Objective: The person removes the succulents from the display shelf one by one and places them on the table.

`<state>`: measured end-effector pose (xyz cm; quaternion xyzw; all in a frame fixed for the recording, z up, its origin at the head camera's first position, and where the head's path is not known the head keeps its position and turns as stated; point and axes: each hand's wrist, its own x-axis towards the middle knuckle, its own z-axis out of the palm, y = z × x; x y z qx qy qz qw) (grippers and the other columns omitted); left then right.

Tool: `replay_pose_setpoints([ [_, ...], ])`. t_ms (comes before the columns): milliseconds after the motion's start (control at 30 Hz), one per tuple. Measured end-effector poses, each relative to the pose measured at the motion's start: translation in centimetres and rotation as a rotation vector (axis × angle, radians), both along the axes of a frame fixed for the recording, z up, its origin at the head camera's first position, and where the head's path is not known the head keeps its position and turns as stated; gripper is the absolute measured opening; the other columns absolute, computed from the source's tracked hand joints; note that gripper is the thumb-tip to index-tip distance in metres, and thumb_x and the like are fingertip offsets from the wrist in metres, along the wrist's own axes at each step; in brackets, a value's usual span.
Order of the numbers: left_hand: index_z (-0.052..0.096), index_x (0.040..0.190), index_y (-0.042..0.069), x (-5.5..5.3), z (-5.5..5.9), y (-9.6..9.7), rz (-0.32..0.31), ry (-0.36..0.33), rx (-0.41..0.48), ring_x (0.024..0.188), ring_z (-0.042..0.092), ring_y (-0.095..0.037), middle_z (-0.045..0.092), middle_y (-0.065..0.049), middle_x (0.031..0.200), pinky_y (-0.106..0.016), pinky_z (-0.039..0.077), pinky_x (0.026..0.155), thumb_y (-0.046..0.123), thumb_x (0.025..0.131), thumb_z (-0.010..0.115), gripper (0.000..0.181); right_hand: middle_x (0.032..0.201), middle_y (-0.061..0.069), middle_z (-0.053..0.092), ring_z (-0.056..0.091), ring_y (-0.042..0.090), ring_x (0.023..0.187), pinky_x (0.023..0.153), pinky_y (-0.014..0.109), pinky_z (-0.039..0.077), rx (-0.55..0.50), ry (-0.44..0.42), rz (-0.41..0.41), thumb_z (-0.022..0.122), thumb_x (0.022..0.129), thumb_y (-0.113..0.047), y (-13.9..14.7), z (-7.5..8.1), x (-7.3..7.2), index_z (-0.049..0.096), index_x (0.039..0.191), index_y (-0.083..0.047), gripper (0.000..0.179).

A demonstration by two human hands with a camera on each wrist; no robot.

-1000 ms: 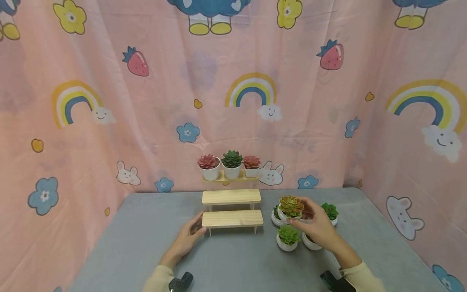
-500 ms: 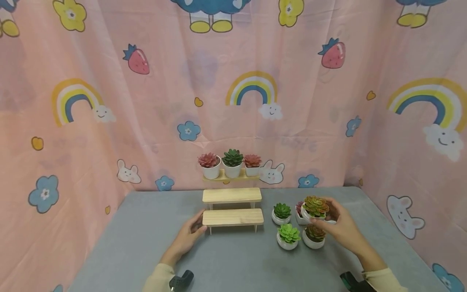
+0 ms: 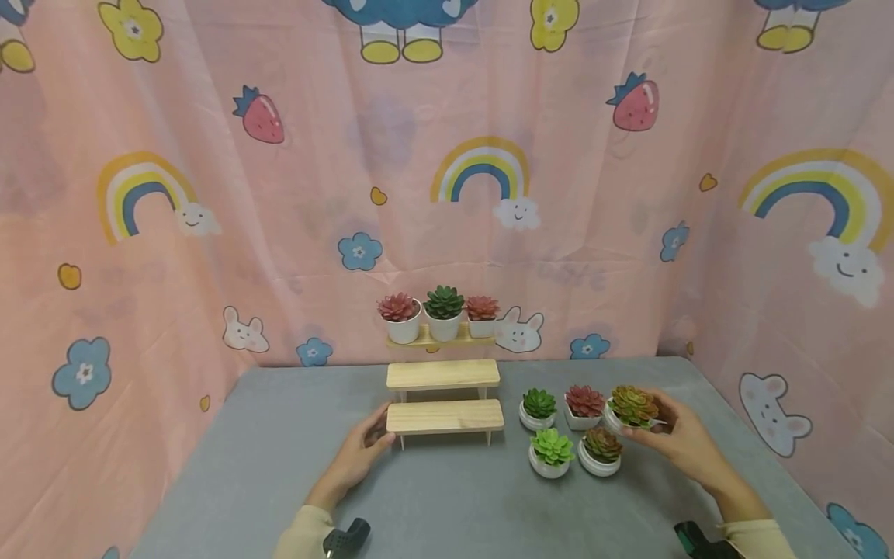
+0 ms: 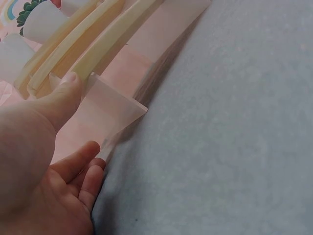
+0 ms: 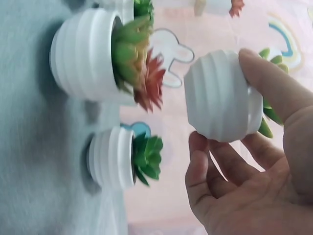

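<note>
My right hand holds a potted succulent with orange-edged green leaves, at the right of a group of pots. In the right wrist view, the thumb and fingers grip its white ribbed pot, raised above the grey tabletop and tilted in that view. My left hand grips the left end of a tiered wooden stand. In the left wrist view, the thumb lies on the board's end, with other fingers curled beside the clear support leg; the index finger is hidden.
Potted succulents in green, red, light green and brown-green stand right of the stand. Another green one shows in the right wrist view. The top tier bears three plants. A pink patterned curtain hangs behind.
My right hand has carried the orange-edged succulent rightward and lower, uncovering the red and brown-green plants. My left hand has stayed at the stand's end.
</note>
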<state>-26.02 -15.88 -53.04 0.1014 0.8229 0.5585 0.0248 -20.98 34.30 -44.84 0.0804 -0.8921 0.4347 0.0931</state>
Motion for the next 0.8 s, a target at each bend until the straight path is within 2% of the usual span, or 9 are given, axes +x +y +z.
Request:
replay_pose_setpoints([
  [100,0.037,0.157,0.013,0.0,0.0,0.0,0.0,-0.001,0.003,0.141,0.048,-0.038,0.052,-0.014,0.152,-0.066,0.033,0.114,0.03,0.1,0.064,0.066,0.113,-0.022,0.061,0.057,-0.01,0.091,0.073,0.02,0.052,-0.011,-0.004,0.025,0.077,0.09,-0.016,0.9,-0.2,0.0,0.047,0.143,0.005,0.064],
  [167,0.037,0.157,0.012,0.0,0.0,0.1,-0.001,0.005,0.003,0.141,0.048,-0.038,0.052,-0.014,0.152,-0.067,0.033,0.114,0.03,0.1,0.064,0.066,0.109,-0.028,0.058,0.057,-0.008,0.09,0.073,0.021,0.052,-0.021,-0.006,0.041,0.077,0.089,-0.012,1.5,-0.4,0.0,0.048,0.141,0.006,0.063],
  [233,0.037,0.157,0.013,-0.1,0.0,0.1,0.003,0.0,0.008,0.141,0.049,-0.037,0.053,-0.013,0.152,-0.067,0.033,0.114,0.03,0.099,0.065,0.067,0.112,-0.022,0.06,0.058,-0.007,0.09,0.073,0.021,0.052,-0.014,-0.024,0.054,0.077,0.088,-0.01,2.0,-0.6,0.0,0.047,0.141,0.007,0.063],
  [367,0.038,0.157,0.013,0.0,-0.1,0.0,0.003,0.005,0.008,0.14,0.049,-0.037,0.053,-0.014,0.152,-0.068,0.034,0.113,0.028,0.099,0.064,0.065,0.123,0.01,0.063,0.058,-0.008,0.09,0.073,0.023,0.053,0.024,-0.105,0.059,0.077,0.089,-0.013,2.8,-1.1,0.1,0.045,0.142,0.01,0.065],
  [433,0.039,0.157,0.014,0.0,-0.1,-0.1,0.005,0.0,0.008,0.14,0.049,-0.037,0.053,-0.014,0.151,-0.068,0.034,0.113,0.027,0.099,0.064,0.064,0.127,0.021,0.061,0.057,-0.009,0.091,0.074,0.023,0.052,0.05,-0.143,0.057,0.076,0.09,-0.016,3.2,-1.3,0.1,0.044,0.142,0.009,0.066],
  [533,0.038,0.157,0.015,-0.1,-0.1,-0.1,0.004,-0.005,0.003,0.14,0.049,-0.037,0.053,-0.013,0.151,-0.068,0.034,0.113,0.028,0.099,0.064,0.064,0.13,0.026,0.059,0.056,-0.008,0.094,0.075,0.022,0.051,0.078,-0.178,0.055,0.075,0.091,-0.018,3.8,-1.7,0.0,0.044,0.141,0.009,0.065],
  [633,0.038,0.157,0.015,-0.1,-0.1,-0.1,0.002,-0.006,0.007,0.14,0.049,-0.037,0.052,-0.013,0.152,-0.067,0.034,0.113,0.03,0.099,0.064,0.065,0.13,0.028,0.059,0.059,0.001,0.098,0.076,0.024,0.051,0.099,-0.212,0.057,0.076,0.09,-0.021,4.3,-2.1,-0.2,0.045,0.141,0.008,0.066],
  [700,0.039,0.157,0.014,-0.2,-0.1,-0.1,0.001,0.001,0.01,0.14,0.049,-0.037,0.052,-0.013,0.152,-0.066,0.035,0.113,0.03,0.099,0.065,0.065,0.13,0.028,0.06,0.06,0.006,0.099,0.077,0.025,0.051,0.108,-0.243,0.068,0.077,0.089,-0.023,4.6,-2.5,-0.3,0.045,0.141,0.007,0.068],
  [800,0.039,0.156,0.014,-0.2,-0.2,-0.1,-0.001,0.007,0.008,0.139,0.05,-0.036,0.053,-0.013,0.151,-0.065,0.037,0.111,0.03,0.099,0.065,0.065,0.128,0.027,0.062,0.061,0.006,0.099,0.077,0.025,0.051,0.108,-0.263,0.109,0.077,0.089,-0.021,5.0,-3.1,-0.4,0.045,0.14,0.008,0.066],
])
